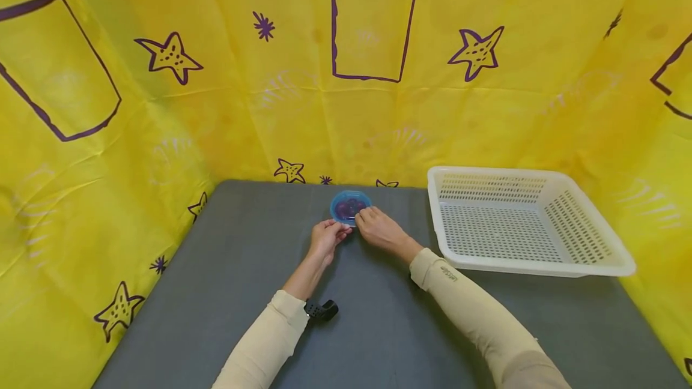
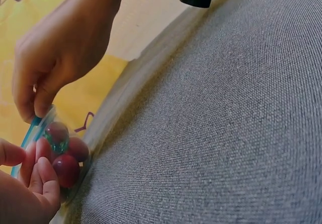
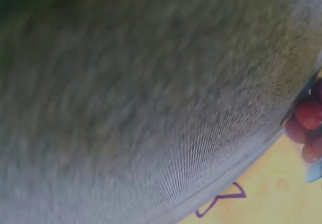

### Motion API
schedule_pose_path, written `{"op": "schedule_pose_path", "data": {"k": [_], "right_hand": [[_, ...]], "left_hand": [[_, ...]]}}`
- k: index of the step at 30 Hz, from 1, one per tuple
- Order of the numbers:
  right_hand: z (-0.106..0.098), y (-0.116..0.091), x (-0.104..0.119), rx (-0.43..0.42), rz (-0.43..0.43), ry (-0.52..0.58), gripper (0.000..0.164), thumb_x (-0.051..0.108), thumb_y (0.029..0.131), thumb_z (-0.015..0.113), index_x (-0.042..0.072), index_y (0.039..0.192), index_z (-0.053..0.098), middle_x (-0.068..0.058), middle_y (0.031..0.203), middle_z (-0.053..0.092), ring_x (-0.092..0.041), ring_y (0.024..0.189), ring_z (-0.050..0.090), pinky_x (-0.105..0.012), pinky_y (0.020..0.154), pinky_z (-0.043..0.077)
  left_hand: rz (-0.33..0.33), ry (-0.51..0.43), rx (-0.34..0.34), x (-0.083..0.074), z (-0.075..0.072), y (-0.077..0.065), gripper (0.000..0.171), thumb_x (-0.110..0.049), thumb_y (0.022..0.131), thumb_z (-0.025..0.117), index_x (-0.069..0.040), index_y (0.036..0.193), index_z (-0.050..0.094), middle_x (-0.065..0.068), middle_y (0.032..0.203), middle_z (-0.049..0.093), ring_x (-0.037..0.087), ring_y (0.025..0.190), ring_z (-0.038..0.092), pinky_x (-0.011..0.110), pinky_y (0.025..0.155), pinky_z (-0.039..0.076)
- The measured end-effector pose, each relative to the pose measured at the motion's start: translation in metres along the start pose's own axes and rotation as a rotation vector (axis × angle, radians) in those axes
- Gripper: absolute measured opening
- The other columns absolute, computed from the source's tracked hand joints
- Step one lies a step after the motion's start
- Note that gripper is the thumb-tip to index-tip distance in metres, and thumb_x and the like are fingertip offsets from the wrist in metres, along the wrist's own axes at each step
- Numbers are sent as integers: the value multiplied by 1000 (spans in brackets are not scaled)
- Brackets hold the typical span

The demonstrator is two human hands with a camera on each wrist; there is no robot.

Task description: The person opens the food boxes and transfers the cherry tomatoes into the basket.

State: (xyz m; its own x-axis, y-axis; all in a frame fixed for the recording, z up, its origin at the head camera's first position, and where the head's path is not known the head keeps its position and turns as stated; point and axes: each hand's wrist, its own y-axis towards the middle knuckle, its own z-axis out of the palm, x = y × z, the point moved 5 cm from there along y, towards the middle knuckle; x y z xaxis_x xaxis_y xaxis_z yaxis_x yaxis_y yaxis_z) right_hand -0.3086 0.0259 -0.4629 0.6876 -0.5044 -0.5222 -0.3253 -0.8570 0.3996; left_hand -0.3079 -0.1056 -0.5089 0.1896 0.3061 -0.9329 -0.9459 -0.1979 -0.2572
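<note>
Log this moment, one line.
left hand: holds container | right hand: pinches blue rim | container: round red items inside | white basket: at right

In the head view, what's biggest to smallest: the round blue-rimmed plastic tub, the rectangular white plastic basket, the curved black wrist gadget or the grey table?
1. Grey table
2. Rectangular white plastic basket
3. Round blue-rimmed plastic tub
4. Curved black wrist gadget, though nearer the camera than the tub
</note>
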Motion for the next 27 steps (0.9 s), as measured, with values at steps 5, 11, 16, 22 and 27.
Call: {"op": "schedule_pose_path", "data": {"k": [5, 11, 16, 22, 27], "right_hand": [[4, 4, 3, 31, -14, -15, 17, 7, 98, 44, 1, 101, 60, -9, 87, 58, -20, 76, 54, -28, 74, 52], [5, 7, 3, 31, -23, -23, 14, 8, 96, 48, 1, 100, 60, -9, 88, 59, -20, 75, 51, -28, 71, 50], [3, 8, 0, 0, -4, -29, 18, 4, 97, 40, 0, 98, 58, -9, 85, 56, -20, 73, 50, -27, 71, 50], [-5, 13, -3, -53, 22, -10, 9, 7, 92, 61, 1, 98, 57, -7, 82, 55, -18, 73, 51, -24, 73, 50], [-3, 8, -3, -54, 14, 8, 8, 3, 96, 52, 0, 100, 59, -9, 86, 58, -20, 80, 57, -27, 82, 51]], "left_hand": [[-15, 16, 8, -1, -2, 1, 8, 4, 90, 52, 1, 97, 51, -1, 68, 66, 6, 64, 66, 17, 62, 53], [-22, 34, 14, -4, -3, -1, 7, 2, 91, 52, 3, 98, 54, 0, 71, 67, 7, 67, 67, 21, 68, 55], [-17, 25, 23, 0, -3, -3, 2, 1, 91, 54, 0, 89, 54, 1, 71, 67, 8, 67, 67, 20, 66, 54], [-16, -18, 61, 5, 2, -5, 14, 1, 90, 57, -6, 79, 53, -1, 70, 68, 7, 67, 68, 19, 68, 55], [-19, -37, 65, 5, 0, -3, 10, 0, 91, 56, -5, 82, 55, -1, 71, 69, 7, 69, 68, 19, 67, 54]]}}
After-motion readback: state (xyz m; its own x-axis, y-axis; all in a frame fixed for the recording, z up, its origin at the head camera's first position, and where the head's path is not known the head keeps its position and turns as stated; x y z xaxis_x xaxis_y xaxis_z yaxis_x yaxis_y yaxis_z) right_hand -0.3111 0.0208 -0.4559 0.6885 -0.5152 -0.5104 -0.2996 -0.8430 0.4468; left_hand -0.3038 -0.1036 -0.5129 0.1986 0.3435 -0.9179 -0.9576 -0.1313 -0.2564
